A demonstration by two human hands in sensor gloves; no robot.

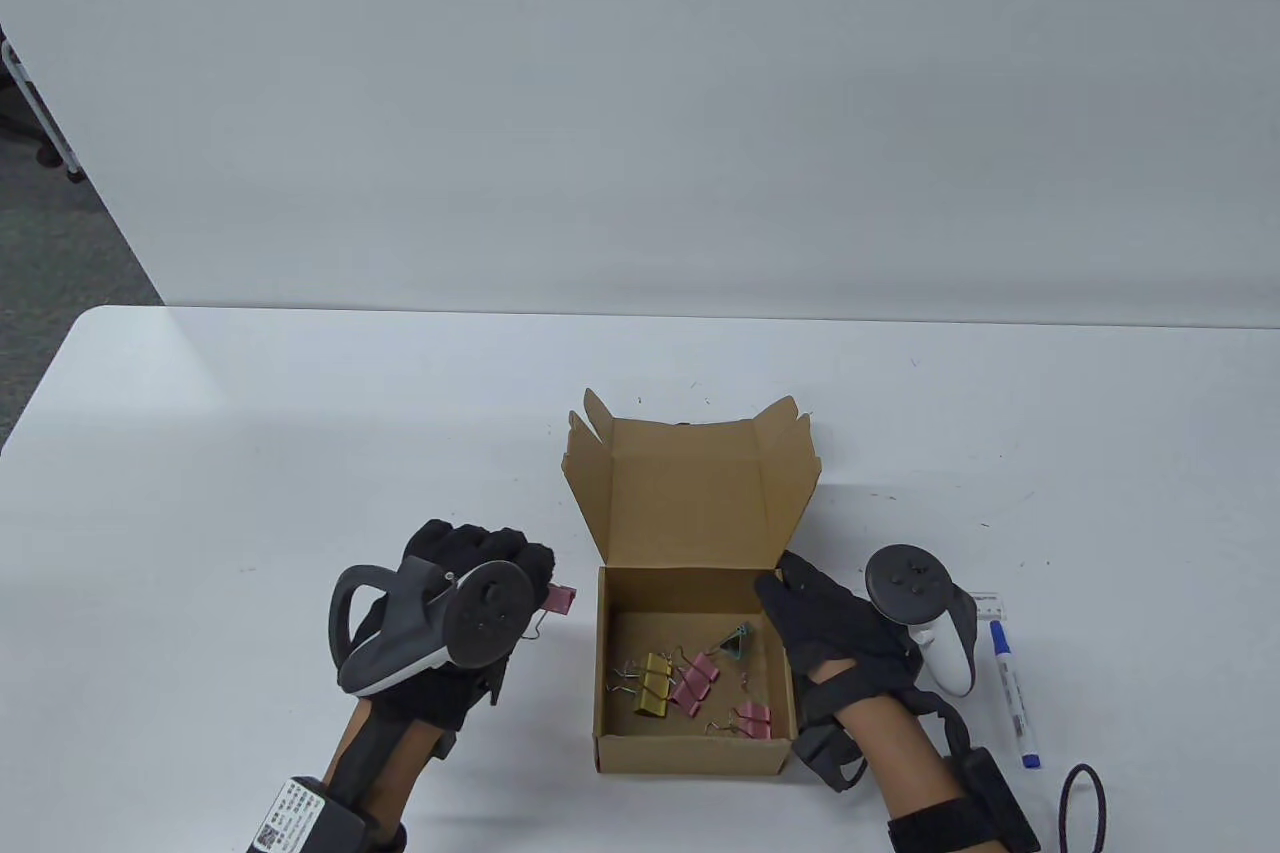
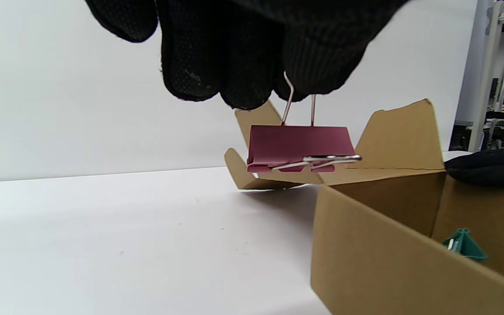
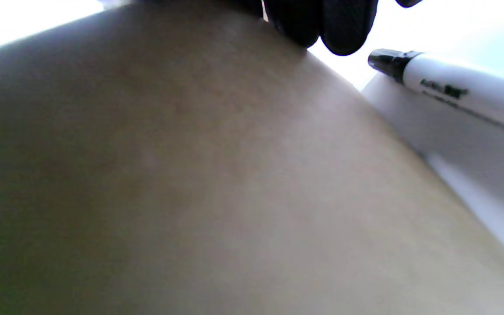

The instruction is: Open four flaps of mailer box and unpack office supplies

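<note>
The brown mailer box [image 1: 690, 753] stands open at the table's middle, its lid [image 1: 690, 493] tilted up at the back. My left hand [image 1: 540, 583] hovers left of the box and pinches the wire handle of a pink binder clip [image 1: 560, 599]. In the left wrist view that clip [image 2: 298, 146] hangs from my fingertips [image 2: 243, 87] above the table, beside the box [image 2: 365, 253]. Inside lie gold clips [image 1: 652, 683], pink clips [image 1: 695, 680] and a teal clip [image 1: 737, 640]. My right hand [image 1: 790, 593] rests with straight fingers on the box's right wall [image 3: 190, 175].
A white marker with a blue cap [image 1: 1014, 693] lies right of the box, close beside my right wrist; the right wrist view shows the marker [image 3: 453, 96] next to the cardboard. A small white label [image 1: 990, 603] and a black cord loop [image 1: 1085, 808] lie nearby.
</note>
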